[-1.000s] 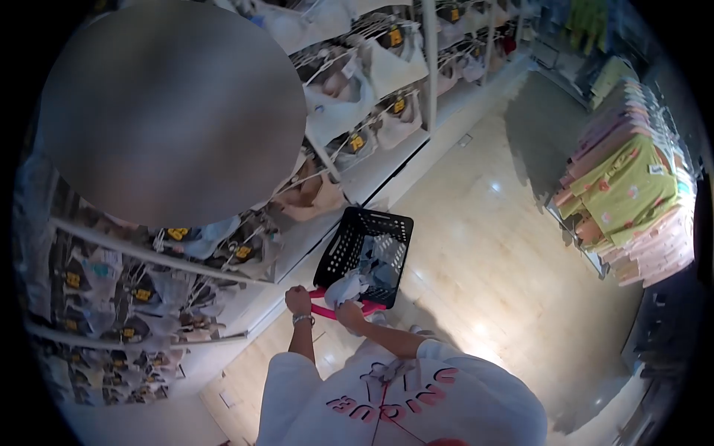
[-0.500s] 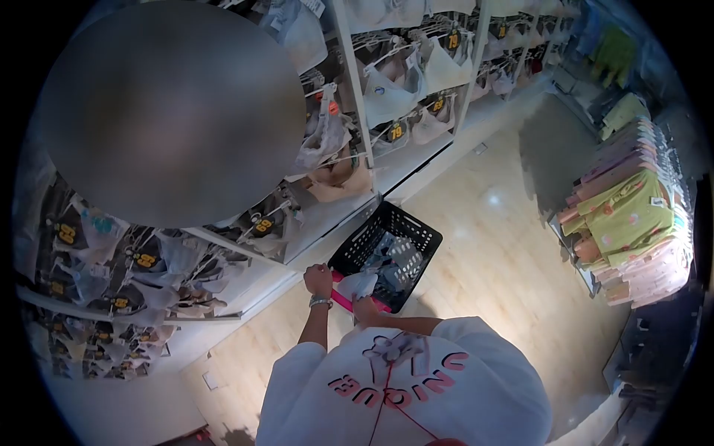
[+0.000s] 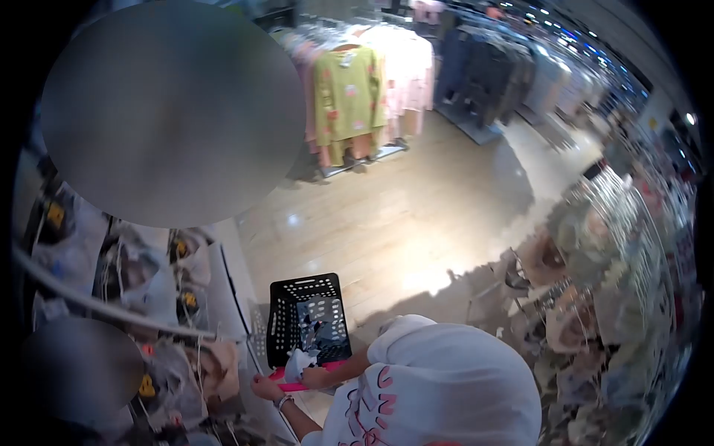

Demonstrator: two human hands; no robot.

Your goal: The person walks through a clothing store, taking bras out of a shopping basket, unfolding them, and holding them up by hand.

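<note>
A black plastic basket [image 3: 306, 320] with holes in its walls stands on the floor in front of me, with blue-grey patterned items [image 3: 320, 327] inside. Its pink handle [image 3: 294, 386] crosses the near side. At the handle's left end, my left hand [image 3: 265, 387] is closed around it, a bracelet on the wrist. My right hand [image 3: 315, 377] is closed beside the handle, over the near rim, on a white garment [image 3: 299, 364] that looks like a bra. The right fingers are partly hidden.
Bras with yellow price tags hang on racks [image 3: 141, 267] to the left. More garments hang on a rack [image 3: 587, 312] at the right. Ahead, a clothes rack holds a green top [image 3: 348, 97], with dark clothes [image 3: 483, 74] beyond. Wooden floor [image 3: 387, 193] lies between.
My view has swung right, so the clothes racks now stand ahead and the basket appears lower and farther left. Both hands stay by the pink handle and the white garment.
</note>
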